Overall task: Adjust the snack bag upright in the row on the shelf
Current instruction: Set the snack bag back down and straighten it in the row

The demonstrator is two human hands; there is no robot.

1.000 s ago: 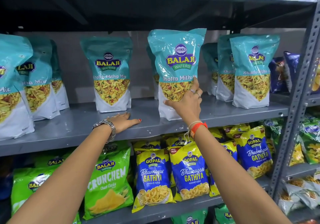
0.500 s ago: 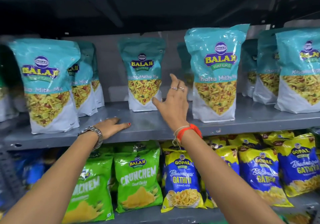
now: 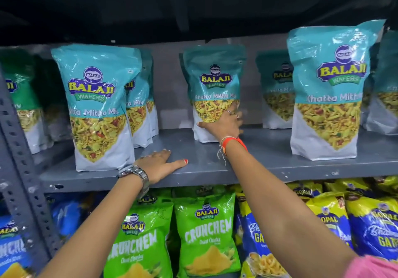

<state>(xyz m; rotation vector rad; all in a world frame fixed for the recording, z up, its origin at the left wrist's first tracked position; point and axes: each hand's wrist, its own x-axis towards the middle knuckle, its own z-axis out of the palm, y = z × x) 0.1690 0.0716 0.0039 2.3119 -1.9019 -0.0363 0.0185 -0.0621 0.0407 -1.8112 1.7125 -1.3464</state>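
Observation:
A teal Balaji Khatta Mitha Mix snack bag (image 3: 214,79) stands at the back of the grey shelf (image 3: 269,161), in the middle of the view. My right hand (image 3: 226,125) is spread over its lower front, thumb at the left bottom corner and fingers round the right side, gripping it. My left hand (image 3: 160,165) lies flat, palm down, on the shelf's front edge and holds nothing. Two more teal bags stand nearer the front: one at the left (image 3: 97,105) and one at the right (image 3: 329,92).
More teal bags stand behind these at the left (image 3: 140,109) and right (image 3: 276,88). A perforated grey upright (image 3: 23,170) frames the left side. Below hang green Crunchem bags (image 3: 206,234) and blue-yellow Gopal Gathiya bags (image 3: 370,226). The shelf above is dark.
My right hand let go of the front right bag, swung left and closed on the bag in the middle at the back. The view has shifted left. My left hand stayed on the shelf edge.

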